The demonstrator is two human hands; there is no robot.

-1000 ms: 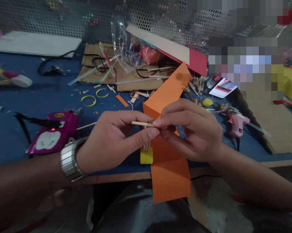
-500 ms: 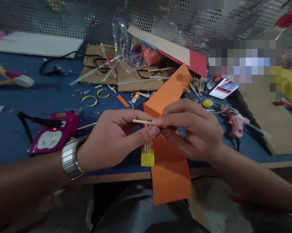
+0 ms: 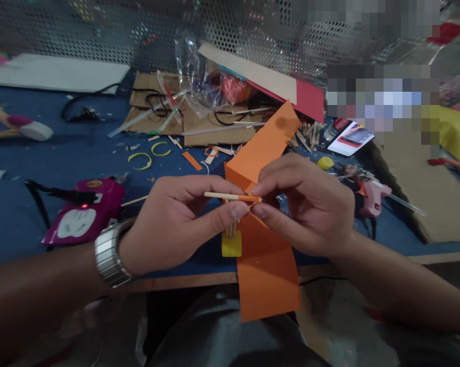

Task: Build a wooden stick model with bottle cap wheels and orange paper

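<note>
A wooden stick frame (image 3: pixel 222 195) is pinched between the thumb and fingers of my left hand (image 3: pixel 182 216). Below that thumb, several sticks run down to a yellow cylinder (image 3: pixel 232 244). Orange paper covers the right end of the top stick. My right hand (image 3: pixel 309 204) is closed around that end, its thumb and forefinger on the orange paper (image 3: pixel 268 265). This long folded sheet passes behind my fingers, stretching up over the table and down past its front edge. Part of the frame is hidden by my hands.
A purple device (image 3: pixel 86 209) with a red light lies left, a pink glue gun (image 3: pixel 373 199) right. Behind are cardboard (image 3: pixel 210 130), clear plastic (image 3: pixel 197 76), a phone (image 3: pixel 350 138) and wood scraps. A yellow piece (image 3: pixel 325 162) sits beyond my right hand.
My right fingertips have shifted slightly right and parted a little, uncovering the orange-covered stick end. The view has moved slightly; my left hand keeps its hold.
</note>
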